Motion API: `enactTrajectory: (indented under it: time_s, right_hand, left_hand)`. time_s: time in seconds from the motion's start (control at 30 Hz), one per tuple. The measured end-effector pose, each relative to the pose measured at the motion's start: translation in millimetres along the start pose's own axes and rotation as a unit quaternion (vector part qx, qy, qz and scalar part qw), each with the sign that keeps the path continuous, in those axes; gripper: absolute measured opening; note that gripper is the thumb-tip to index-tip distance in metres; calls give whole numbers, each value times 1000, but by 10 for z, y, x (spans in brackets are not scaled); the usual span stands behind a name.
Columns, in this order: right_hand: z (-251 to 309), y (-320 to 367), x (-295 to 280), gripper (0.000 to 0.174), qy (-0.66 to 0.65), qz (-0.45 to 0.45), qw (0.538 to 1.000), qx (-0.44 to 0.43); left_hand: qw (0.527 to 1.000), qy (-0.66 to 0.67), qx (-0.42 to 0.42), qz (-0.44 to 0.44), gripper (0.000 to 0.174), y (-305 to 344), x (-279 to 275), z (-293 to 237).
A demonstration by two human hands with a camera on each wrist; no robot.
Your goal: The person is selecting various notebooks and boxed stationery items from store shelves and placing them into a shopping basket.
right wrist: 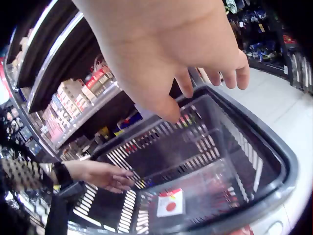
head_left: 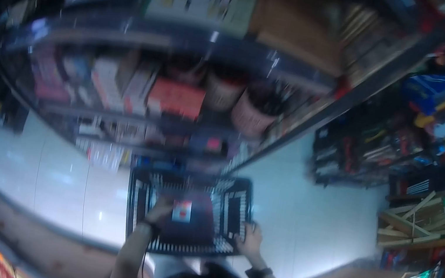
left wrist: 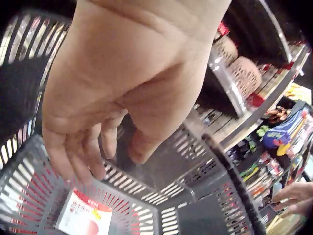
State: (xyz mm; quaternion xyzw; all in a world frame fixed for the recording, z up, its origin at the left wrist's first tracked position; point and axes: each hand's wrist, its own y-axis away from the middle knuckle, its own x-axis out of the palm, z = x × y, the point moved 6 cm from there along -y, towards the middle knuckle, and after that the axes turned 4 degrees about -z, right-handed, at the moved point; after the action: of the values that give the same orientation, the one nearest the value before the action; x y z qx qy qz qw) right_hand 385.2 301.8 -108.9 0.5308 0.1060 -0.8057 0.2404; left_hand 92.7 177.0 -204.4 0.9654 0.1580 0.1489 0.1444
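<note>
A dark plastic shopping basket (head_left: 231, 215) with slotted walls stands low before me. On its floor lies a small flat white box with red markings (left wrist: 85, 214). My left hand (head_left: 162, 210) reaches down inside the basket, fingers loosely bent and pointing at the box, with nothing in its grasp. In the left wrist view the fingertips (left wrist: 98, 169) overlap the area just above the box. My right hand (right wrist: 171, 54) hovers by the basket's right rim (right wrist: 259, 132), fingers relaxed and spread, holding nothing.
Ahead, a shelf unit holds boxes, a red box (head_left: 176, 98) and pink perforated baskets (head_left: 255, 112). A rack of colourful goods (head_left: 438, 99) and a bin of wooden sticks (head_left: 420, 218) stand to the right. Pale floor tiles (head_left: 276, 208) run alongside the basket.
</note>
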Motion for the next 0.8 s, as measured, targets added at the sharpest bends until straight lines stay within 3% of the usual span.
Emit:
enactTrajectory:
  time_s: [0.03, 0.07, 0.1, 0.17, 0.2, 0.27, 0.3, 0.37, 0.43, 0.5, 0.57, 0.63, 0.7, 0.8]
  right_hand:
    - [200, -148, -162, 55, -23, -35, 998, -40]
    - [435, -331, -368, 53, -34, -64, 996, -59]
    - [673, -503, -586, 52, -43, -89, 992, -79]
    - [1176, -891, -1152, 50, -111, -179, 961, -178]
    - [1441, -1052, -1475, 48, -142, -218, 939, -224]
    - [2093, -1198, -2350, 41, -134, -351, 870, -319]
    - [2417, -1204, -2814, 37, -150, -381, 841, -354]
    - [3060, -1002, -3716, 28, -163, -458, 773, -407]
    - [3489, -973, -4372, 22, -129, -550, 667, -486]
    - [3897, -1028, -4912, 17, -83, -618, 608, -492]
    - [4181, -1332, -5323, 26, -55, -644, 618, -447]
    - [4327, -1764, -5577, 50, -34, -629, 701, -334]
    - [4438, -2071, -5702, 65, -38, -589, 775, -227]
    - [4457, -2586, -5713, 87, -74, -511, 849, -115]
  left_hand:
    - [988, -121, -47, -81, 42, 132, -101, -193]
    - [974, -185, -79, -104, 37, 12, -400, 204]
    - [980, -152, 6, -130, 31, 31, -566, 243]
    - [964, -185, 48, -187, 30, 516, -537, -483]
    - [961, -159, 63, -218, 30, 538, -768, -214]
    - [955, -110, 52, -271, 32, 806, -988, -64]
    - [953, -82, 18, -292, 31, 1077, -886, -309]
    - [936, -115, 40, -331, 25, 1268, -1050, -50]
    - [945, -99, -32, -311, 38, 1446, -1091, 142]
    - [943, -141, 13, -301, 37, 1624, -1076, 150]
    - [942, -135, 46, -303, 37, 1849, -1020, 62]
    - [943, -78, 76, -314, 35, 2018, -917, -188]
    - [923, -134, 92, -348, 34, 2159, -965, -223]
    - [896, -192, 101, -387, 33, 2328, -1089, -307]
